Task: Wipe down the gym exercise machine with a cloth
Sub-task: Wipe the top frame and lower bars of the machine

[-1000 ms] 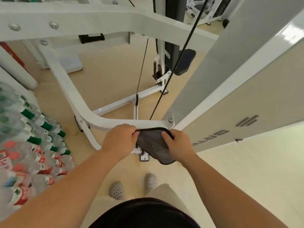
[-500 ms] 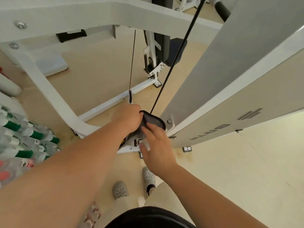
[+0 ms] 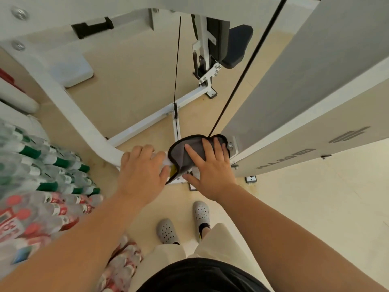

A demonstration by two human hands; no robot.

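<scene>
A person's right hand [image 3: 210, 167] lies flat, fingers spread and straight, pressing a grey microfibre cloth with black edging [image 3: 185, 152] onto the white tubular steel frame [image 3: 69, 114] of a gym machine, at the joint where the curved tube meets a tall grey side panel [image 3: 294, 70] rising toward 2 o'clock. The cloth sits at the centre of the view, draped over the tube, one corner hanging down on the near side. At 9 o'clock of the cloth, just beside it, the left hand [image 3: 143, 171] is curled over the same tube, fingers wrapped round its top; its thumb is near the hanging corner, and whether it touches cannot be told. A taut black cable [image 3: 242, 76] runs from the cloth's far edge up toward 1 o'clock. A black padded seat [image 3: 237, 47] stands at 12 o'clock above the beige floor [image 3: 126, 81]. Shrink-wrapped packs of plastic water bottles [image 3: 31, 165] with green and red labels are stacked at 9 o'clock. The person's grey perforated clogs [image 3: 167, 231] show at 6 o'clock.
</scene>
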